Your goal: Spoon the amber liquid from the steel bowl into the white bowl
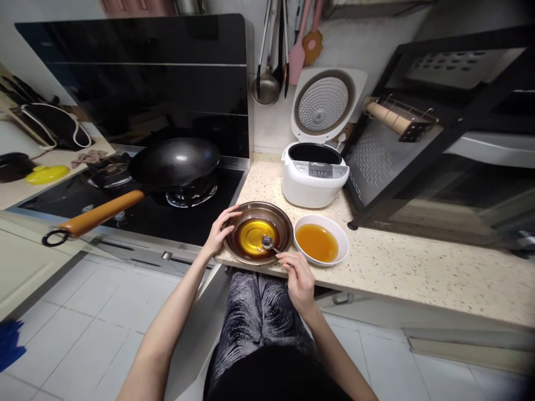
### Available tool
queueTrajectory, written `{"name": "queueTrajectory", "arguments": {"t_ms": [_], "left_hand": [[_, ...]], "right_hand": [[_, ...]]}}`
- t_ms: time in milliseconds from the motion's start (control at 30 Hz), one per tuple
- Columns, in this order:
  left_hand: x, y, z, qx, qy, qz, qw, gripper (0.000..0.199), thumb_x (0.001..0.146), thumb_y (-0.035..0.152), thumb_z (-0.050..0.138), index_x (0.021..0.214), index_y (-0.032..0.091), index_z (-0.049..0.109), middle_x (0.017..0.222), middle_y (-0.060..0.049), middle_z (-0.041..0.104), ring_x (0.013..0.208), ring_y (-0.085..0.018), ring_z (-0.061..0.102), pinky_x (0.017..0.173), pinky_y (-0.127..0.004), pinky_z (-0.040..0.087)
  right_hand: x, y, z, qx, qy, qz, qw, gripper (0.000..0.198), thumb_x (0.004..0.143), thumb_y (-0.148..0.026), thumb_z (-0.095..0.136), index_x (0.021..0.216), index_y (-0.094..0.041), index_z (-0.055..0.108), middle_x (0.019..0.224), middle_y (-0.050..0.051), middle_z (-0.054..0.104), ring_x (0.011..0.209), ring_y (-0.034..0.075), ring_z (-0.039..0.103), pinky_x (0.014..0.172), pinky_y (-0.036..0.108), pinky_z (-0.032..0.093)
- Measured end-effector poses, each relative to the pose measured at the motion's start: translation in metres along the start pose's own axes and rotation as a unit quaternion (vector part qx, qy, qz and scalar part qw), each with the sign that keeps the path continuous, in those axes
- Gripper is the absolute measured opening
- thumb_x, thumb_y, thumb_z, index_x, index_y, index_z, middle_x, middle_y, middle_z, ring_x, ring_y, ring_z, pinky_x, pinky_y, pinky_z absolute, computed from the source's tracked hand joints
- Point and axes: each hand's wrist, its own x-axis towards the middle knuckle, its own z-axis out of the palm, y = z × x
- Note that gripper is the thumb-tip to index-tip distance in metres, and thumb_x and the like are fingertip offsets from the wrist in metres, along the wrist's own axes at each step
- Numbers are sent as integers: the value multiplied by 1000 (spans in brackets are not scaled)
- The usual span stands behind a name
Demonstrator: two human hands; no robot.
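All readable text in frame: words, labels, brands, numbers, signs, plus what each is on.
Nothing reads clearly enough to quote.
Rice cooker display: digit-like shapes, too small and blurred to read.
Rice cooker inner lid: small dark mark near the center, too small to make out.
Metal bowl, spoon, white bowl: no text visible.

Stove: black wok is seated over a burner!
Counter: rice cooker seen, lid raised!
Wall: pink spatula hung blade down.
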Motion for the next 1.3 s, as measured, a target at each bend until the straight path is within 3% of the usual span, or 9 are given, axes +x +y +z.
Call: {"name": "queueTrajectory", "arguments": {"t_ms": [200,333,500,633,933,1300], "left_hand": [[0,-1,-1,-1,-2,4,1000,43,95,43,62,130,22,72,157,-14,56,148,-38,49,127,-62,31],[0,-1,-1,4,-3,6,1000,43,95,44,61,130,22,72,157,-14,56,148,-39,50,126,-63,33],[0,1,-1,4,-3,3,1000,43,95,44,62,130,22,72,157,-14,56,148,-38,49,127,-62,33],[0,2,0,5,-1,-1,1000,43,94,44,62,130,22,73,156,-14,56,147,-38,50,127,-62,32],[0,2,0,2,2,-3,1000,43,94,44,62,129,21,73,155,-14,58,146,-38,51,127,-63,31],[0,0,-1,3,1,-2,1000,43,94,46,62,129,22,73,155,-14,57,146,-38,51,127,-63,31]], "right_hand": [[0,5,3,16,-2,20,1000,24,101,-8,52,94,-23,69,92,5,78,87,18,72,80,34,58],[-6,8,6,49,-5,75,996,23,103,-12,49,96,-23,69,94,5,76,87,18,72,76,31,58],[-12,10,11,97,-11,157,983,20,104,-21,51,97,-22,70,96,5,75,72,14,66,68,28,56],[-16,12,17,133,-9,183,974,19,104,-24,53,95,-23,71,99,5,75,72,14,65,67,27,56],[-26,14,25,125,26,181,975,21,105,-24,53,95,-23,71,102,7,77,87,18,71,72,29,60],[-27,11,20,66,57,94,992,22,103,-15,53,96,-23,72,98,6,79,92,19,75,78,32,61]]}}
